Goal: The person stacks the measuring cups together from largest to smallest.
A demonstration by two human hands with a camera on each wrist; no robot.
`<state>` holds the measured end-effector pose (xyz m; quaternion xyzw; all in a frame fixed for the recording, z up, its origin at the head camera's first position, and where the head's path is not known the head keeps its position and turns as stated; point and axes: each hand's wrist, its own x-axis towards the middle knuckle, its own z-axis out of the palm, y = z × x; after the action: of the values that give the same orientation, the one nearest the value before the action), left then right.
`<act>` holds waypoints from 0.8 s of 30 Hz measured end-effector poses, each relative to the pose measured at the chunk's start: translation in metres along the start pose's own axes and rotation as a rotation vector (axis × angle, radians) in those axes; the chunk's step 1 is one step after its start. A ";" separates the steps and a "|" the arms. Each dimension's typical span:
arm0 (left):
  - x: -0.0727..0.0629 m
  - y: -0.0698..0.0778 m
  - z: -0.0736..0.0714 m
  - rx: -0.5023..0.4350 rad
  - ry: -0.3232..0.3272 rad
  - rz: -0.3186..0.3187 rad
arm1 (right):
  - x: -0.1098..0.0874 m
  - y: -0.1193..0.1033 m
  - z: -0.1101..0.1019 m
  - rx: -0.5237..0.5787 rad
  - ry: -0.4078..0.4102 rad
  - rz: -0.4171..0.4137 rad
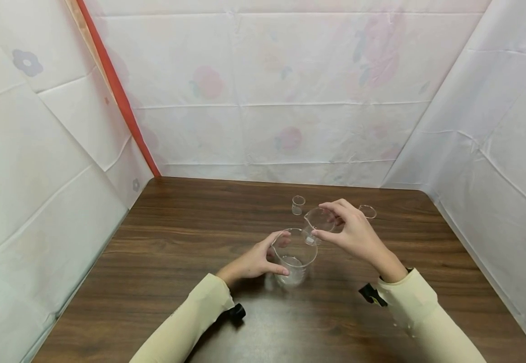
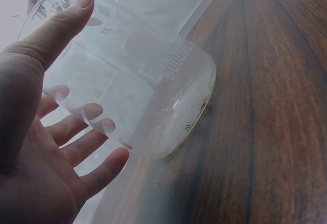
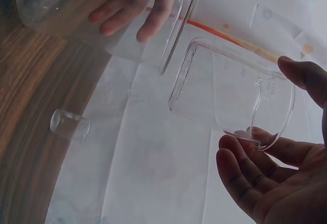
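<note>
A large clear glass beaker (image 1: 292,275) stands on the table in the head view. My left hand (image 1: 258,259) holds it from the left, thumb on the near side and fingers around the far side; in the left wrist view the thumb lies against the glass (image 2: 138,75) near the rim. My right hand (image 1: 355,232) pinches a smaller beaker (image 3: 230,88) by its rim between thumb and fingers. That smaller beaker is beside the large beaker's rim, off the table in the right wrist view, its graduation marks visible. Whether either beaker contains liquid I cannot tell.
A tiny beaker (image 1: 298,206) stands on the wooden table (image 1: 190,217) behind the two held ones. Another glass rim (image 1: 368,212) shows behind my right hand, its body partly hidden. White patterned sheets (image 1: 263,91) enclose the table's back and sides.
</note>
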<state>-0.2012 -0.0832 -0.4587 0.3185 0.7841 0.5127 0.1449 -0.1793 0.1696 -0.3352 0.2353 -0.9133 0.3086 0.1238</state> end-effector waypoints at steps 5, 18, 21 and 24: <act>0.000 0.000 0.000 0.008 -0.004 -0.008 | 0.001 -0.003 0.004 0.016 -0.010 -0.014; 0.001 0.004 0.001 0.024 -0.005 -0.023 | 0.002 -0.009 0.012 0.030 -0.039 -0.054; 0.000 0.003 0.000 0.019 0.001 -0.011 | 0.003 -0.009 0.014 0.035 -0.037 -0.072; 0.000 -0.001 0.000 0.023 -0.003 -0.001 | 0.003 -0.009 0.017 0.040 -0.042 -0.079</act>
<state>-0.2012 -0.0838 -0.4592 0.3206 0.7898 0.5031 0.1427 -0.1790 0.1514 -0.3429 0.2799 -0.8993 0.3169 0.1120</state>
